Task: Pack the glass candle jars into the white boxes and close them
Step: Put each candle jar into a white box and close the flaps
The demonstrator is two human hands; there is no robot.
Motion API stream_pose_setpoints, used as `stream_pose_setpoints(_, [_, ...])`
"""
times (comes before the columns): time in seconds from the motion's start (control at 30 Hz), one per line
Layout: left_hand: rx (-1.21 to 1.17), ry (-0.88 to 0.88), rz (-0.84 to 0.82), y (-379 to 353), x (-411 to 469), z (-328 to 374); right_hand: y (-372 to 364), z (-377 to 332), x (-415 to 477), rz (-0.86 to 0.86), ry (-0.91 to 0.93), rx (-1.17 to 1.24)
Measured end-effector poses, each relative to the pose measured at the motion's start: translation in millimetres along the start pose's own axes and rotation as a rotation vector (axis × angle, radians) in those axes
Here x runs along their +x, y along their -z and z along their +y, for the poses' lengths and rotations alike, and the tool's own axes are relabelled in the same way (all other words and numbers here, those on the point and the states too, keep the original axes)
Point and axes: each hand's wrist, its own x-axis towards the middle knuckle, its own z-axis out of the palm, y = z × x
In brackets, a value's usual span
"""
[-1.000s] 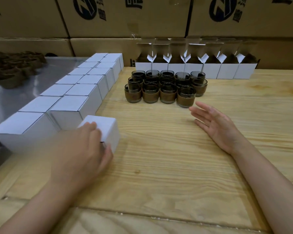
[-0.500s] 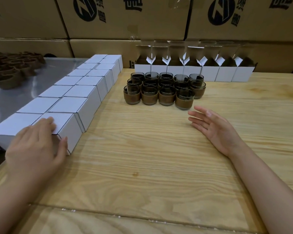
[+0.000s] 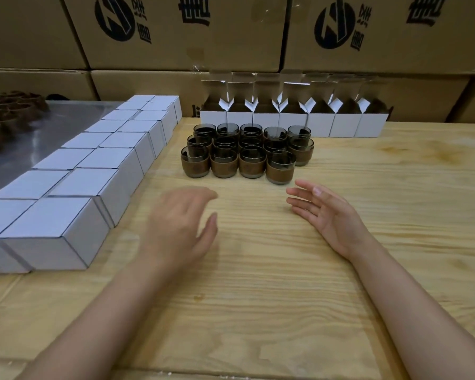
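Note:
Several glass candle jars (image 3: 247,152) with brown sleeves stand clustered at the middle of the wooden table (image 3: 258,297). Behind them a row of several white boxes (image 3: 294,123) stands with flaps raised. Two rows of closed white boxes (image 3: 93,174) run along the left side; the nearest one (image 3: 55,231) sits at the front of the inner row. My left hand (image 3: 181,229) hovers over the table, blurred, fingers relaxed, holding nothing, right of the closed boxes. Just in front of the jars, my right hand (image 3: 324,212) is open, palm turned left, also holding nothing.
Large brown cartons (image 3: 231,31) are stacked as a wall behind the table. A metal surface (image 3: 39,133) at the left carries brown sleeve-like pieces (image 3: 8,113). Bare wood lies between my forearms.
My left hand set a closed box at the front of the inner row, let go, and swung right toward the jars. My right hand stayed nearly still.

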Motion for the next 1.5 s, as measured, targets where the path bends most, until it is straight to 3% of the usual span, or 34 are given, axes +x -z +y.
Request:
stream_pose_setpoints(0.1, [-0.285, 0.303, -0.221, -42.1, 29.8, 43.7, 0.0, 0.1, -0.5, 0.007, -0.009, 0.0])
stream_pose_setpoints(0.2, [-0.45, 0.576, -0.294, -79.4, 47.0, 59.7, 0.4, 0.6, -1.1, 0.016, -0.015, 0.01])
stream_pose_setpoints(0.3, [-0.462, 0.641, -0.405, -99.7, 46.9, 56.9, 0.8, 2.0, 0.2, 0.035, -0.022, 0.032])
stream_pose_setpoints(0.43, [-0.601, 0.745, -0.366, -105.6, 46.5, 49.8, -0.4, 3.4, 0.0, 0.098, -0.011, 0.035])
stream_pose_setpoints(0.6, [-0.491, 0.667, -0.429, -106.0, 47.5, 53.8, 15.5, -14.7, 22.1, 0.478, 0.157, 0.006])
stream_pose_setpoints(0.7, [-0.431, 0.593, -0.434, -106.8, 46.8, 53.0, 39.5, -40.1, 72.1, 0.642, 0.105, -0.27])
stream_pose_setpoints(0.87, [-0.397, 0.53, -0.428, -108.6, 45.8, 53.7, 77.4, -59.8, 173.5, 0.561, -0.092, -0.89])
stream_pose_setpoints(1.0, [-0.42, 0.52, -0.401, -112.3, 42.3, 52.3, 91.2, -66.6, 232.0, 0.478, -0.117, -1.247])
stream_pose_setpoints(1.27, [-0.367, 0.535, -0.378, -114.9, 39.9, 54.8, 99.6, -65.8, 286.0, 0.421, -0.199, -1.421])
stream_pose_setpoints(1.5, [-0.374, 0.515, -0.379, -113.6, 42.0, 55.0, 98.7, -54.1, 280.7, 0.561, 0.046, -1.53])
